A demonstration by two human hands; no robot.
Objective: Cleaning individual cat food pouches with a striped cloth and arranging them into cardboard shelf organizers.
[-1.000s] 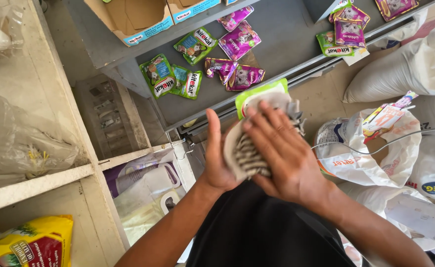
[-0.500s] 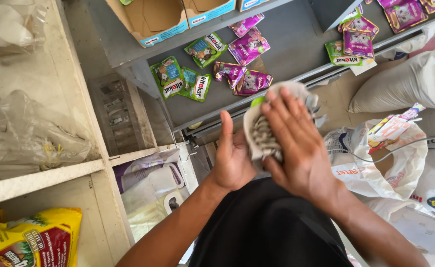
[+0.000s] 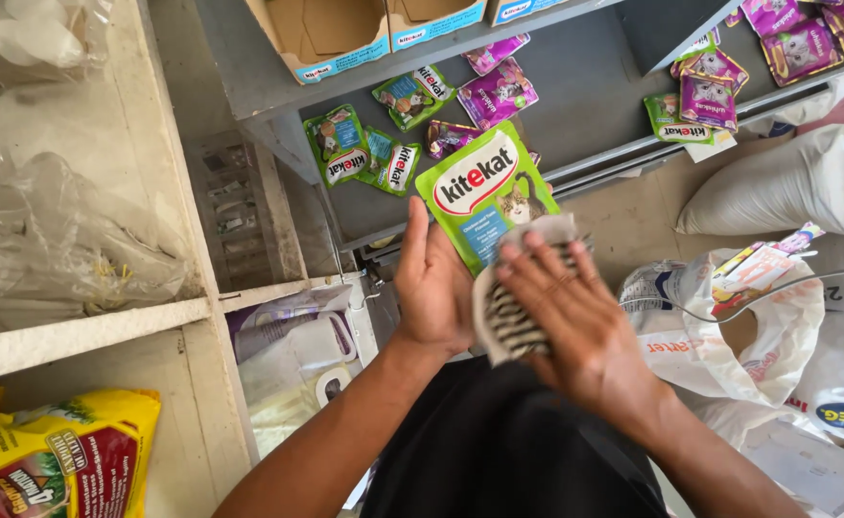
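My left hand (image 3: 433, 286) holds a green pet food pouch (image 3: 482, 192) upright from behind, thumb up along its left side. My right hand (image 3: 575, 326) presses a striped grey-and-white cloth (image 3: 510, 321) against the lower front of that pouch. The pouch's upper half, with a cat picture, shows above the cloth. Behind it a grey metal shelf (image 3: 585, 110) carries loose green pouches (image 3: 364, 153) and purple pouches (image 3: 504, 94).
Open cardboard boxes (image 3: 331, 43) sit on the upper shelf. More purple pouches (image 3: 796, 43) lie at the top right. White sacks (image 3: 786, 182) and printed bags (image 3: 719, 326) crowd the floor on the right. A wooden shelf unit (image 3: 86, 321) with plastic bags stands left, a yellow bag (image 3: 58, 460) below.
The green pouch has risen out from behind the cloth and now shows its front. My right hand has slid the cloth down and to the right over it.
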